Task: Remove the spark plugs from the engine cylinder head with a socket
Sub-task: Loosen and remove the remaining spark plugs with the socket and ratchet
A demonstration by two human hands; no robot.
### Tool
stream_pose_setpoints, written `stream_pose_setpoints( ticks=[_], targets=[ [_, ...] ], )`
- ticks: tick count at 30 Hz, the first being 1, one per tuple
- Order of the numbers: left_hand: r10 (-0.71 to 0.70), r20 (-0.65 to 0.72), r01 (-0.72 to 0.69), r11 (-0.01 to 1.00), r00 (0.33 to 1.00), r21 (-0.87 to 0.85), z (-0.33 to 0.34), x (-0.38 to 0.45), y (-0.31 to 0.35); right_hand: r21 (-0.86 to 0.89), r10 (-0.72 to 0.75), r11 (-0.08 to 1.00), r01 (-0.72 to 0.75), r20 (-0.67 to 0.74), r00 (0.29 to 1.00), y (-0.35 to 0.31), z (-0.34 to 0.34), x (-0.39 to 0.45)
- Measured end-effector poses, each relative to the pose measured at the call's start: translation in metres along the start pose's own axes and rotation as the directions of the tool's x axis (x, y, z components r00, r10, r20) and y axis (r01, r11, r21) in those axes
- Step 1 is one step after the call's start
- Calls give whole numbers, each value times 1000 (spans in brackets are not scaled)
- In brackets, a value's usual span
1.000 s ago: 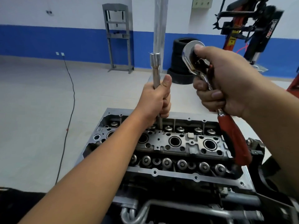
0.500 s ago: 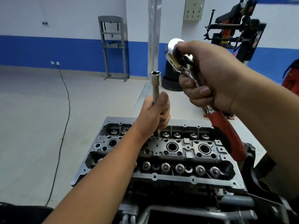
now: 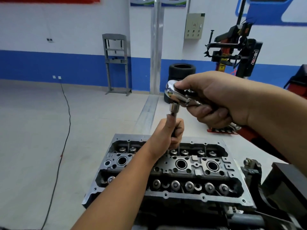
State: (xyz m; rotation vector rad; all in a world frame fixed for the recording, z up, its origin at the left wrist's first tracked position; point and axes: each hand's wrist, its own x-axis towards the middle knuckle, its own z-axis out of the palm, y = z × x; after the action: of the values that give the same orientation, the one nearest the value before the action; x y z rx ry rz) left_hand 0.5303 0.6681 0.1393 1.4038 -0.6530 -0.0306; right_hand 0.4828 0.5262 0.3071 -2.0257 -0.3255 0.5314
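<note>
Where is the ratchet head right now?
Head view, centre: the ratchet head sits on top of the socket, gripped by the right hand, just above the left hand.

ratchet on socket | socket above cylinder head | tyres behind

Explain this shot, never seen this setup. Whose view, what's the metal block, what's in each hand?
There is no robot here: a camera worn on a person's head looks forward and down at their two bare hands in a workshop. The metal block is an engine cylinder head with round spark plug wells along its middle. The left hand grips a long socket extension standing upright over one well; its lower end is hidden by the hand. The right hand holds a chrome ratchet by its head, seated on top of the extension. Behind are a stack of tyres, a grey press frame and a tyre machine.
</note>
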Motion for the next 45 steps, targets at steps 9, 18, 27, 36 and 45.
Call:
stream_pose_setpoints(
  ticks=[9,18,27,36,45],
  targets=[
    [-14,12,14,1000,1000,27,4,0,4,-197,94,975,-103,-56,994,-11,-11,-13],
    [-5,13,4,999,1000,50,1,0,1,-56,41,998,-39,31,999,-7,-17,-15],
    [12,17,-14,997,1000,76,1,0,-1,-183,90,978,-98,-51,995,-3,-22,-16],
    [80,9,-81,984,997,158,13,2,-3,-103,186,977,-188,-21,982,16,-28,-15],
    [-112,16,91,879,994,468,-33,-9,-3,-420,-155,905,-68,-474,867,30,-15,12]
  ],
)
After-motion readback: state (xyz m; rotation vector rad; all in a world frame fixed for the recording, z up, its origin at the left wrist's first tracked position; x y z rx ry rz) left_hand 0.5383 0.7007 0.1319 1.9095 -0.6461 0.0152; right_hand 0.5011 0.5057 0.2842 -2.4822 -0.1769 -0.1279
